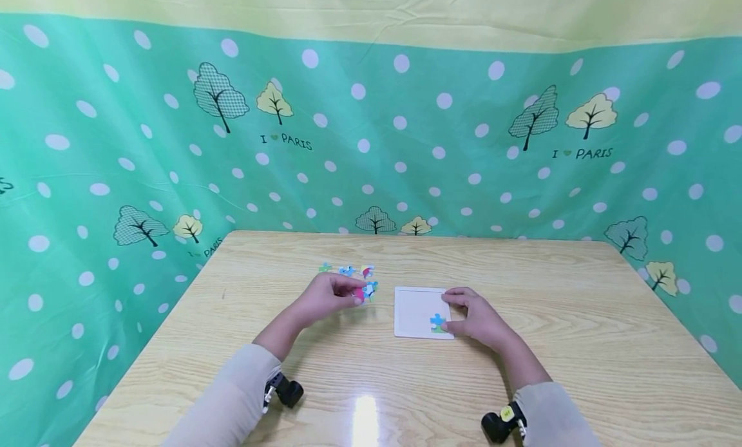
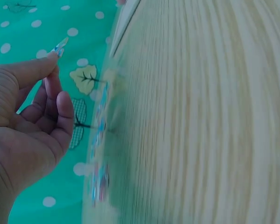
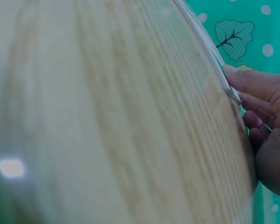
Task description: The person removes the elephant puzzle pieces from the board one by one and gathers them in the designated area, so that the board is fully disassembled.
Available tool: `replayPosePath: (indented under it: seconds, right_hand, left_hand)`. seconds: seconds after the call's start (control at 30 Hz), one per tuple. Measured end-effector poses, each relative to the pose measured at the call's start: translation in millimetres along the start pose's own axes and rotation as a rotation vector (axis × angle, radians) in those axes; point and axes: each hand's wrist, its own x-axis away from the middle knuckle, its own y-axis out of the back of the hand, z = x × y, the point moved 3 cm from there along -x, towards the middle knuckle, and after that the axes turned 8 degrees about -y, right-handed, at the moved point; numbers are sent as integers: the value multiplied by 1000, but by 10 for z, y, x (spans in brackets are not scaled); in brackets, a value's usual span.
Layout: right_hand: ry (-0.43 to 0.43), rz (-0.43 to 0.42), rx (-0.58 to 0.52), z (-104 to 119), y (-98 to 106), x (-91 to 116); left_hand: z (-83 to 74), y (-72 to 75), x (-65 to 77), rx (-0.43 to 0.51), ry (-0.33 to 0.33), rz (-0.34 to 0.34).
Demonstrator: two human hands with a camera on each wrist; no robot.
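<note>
My left hand [image 1: 332, 297] pinches a jigsaw piece [image 2: 60, 46] between thumb and forefinger, raised above the table in the left wrist view. In the head view pink and blue jigsaw pieces show at its fingertips, and I cannot tell exactly where the held one ends. The white puzzle tray [image 1: 414, 312] lies flat to the right. One blue and green jigsaw piece [image 1: 437, 322] sits in its lower right corner. My right hand [image 1: 476, 318] grips the tray's right edge, its thumb at that corner and touching the piece's side.
Behind the left hand lie loose jigsaw pieces: a green one [image 1: 324, 266], a blue one [image 1: 346, 271] and a red and yellow one [image 1: 367, 270]. The wooden table [image 1: 522, 273] reaches back to a green dotted curtain [image 1: 400, 144]. Wrist cameras [image 1: 288, 391] sit on both sleeves.
</note>
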Motion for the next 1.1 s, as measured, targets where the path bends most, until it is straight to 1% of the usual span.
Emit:
replayPosePath:
  seconds: [0.1, 0.23, 0.47, 0.6, 0.73, 1.1]
  right_hand:
    - [2, 1, -5, 0, 3, 2]
    - [3, 4, -13, 1, 7, 6]
    - [-4, 2, -8, 7, 8, 11]
    - [-9, 4, -8, 11, 5, 8]
    - [-11, 8, -7, 12, 4, 3]
    - [-8, 9, -12, -8, 7, -11]
  left_hand:
    - [36, 52, 17, -31, 5, 3]
    - [81, 102, 34, -85, 17, 23]
    - [143, 136, 41, -185, 33, 59]
    - [175, 151, 44, -240, 22, 76]
    - [201, 156, 38, -273, 3, 105]
    - [229, 172, 16, -339, 6, 148]
